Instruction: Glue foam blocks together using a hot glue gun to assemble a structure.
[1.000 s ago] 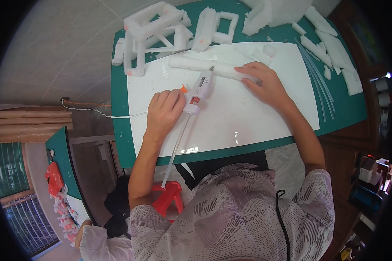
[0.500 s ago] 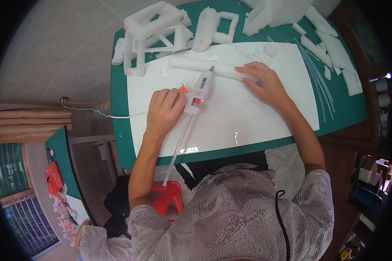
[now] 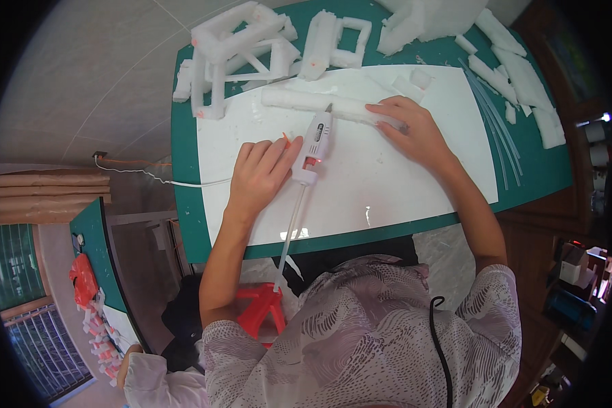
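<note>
Head view: a translucent glue stick [image 3: 290, 234] projects from the rear of a white glue gun [image 3: 317, 139], past the near edge of the green surface [image 3: 544, 163]. Left hand [image 3: 260, 171]: fingers closed round the gun's handle. Nozzle [image 3: 329, 108] overlaps the white foam strip [image 3: 296, 100]; contact cannot be confirmed. Right hand [image 3: 416, 133]: fingers grasping the strip's right end. Strip lies on a white sheet [image 3: 374, 187]. White foam frames [image 3: 241, 42] lie beyond.

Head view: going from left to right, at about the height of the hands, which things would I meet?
Wall socket, white cable, left hand, glue gun, right hand, thin clear sticks, rightmost foam piece.
</note>
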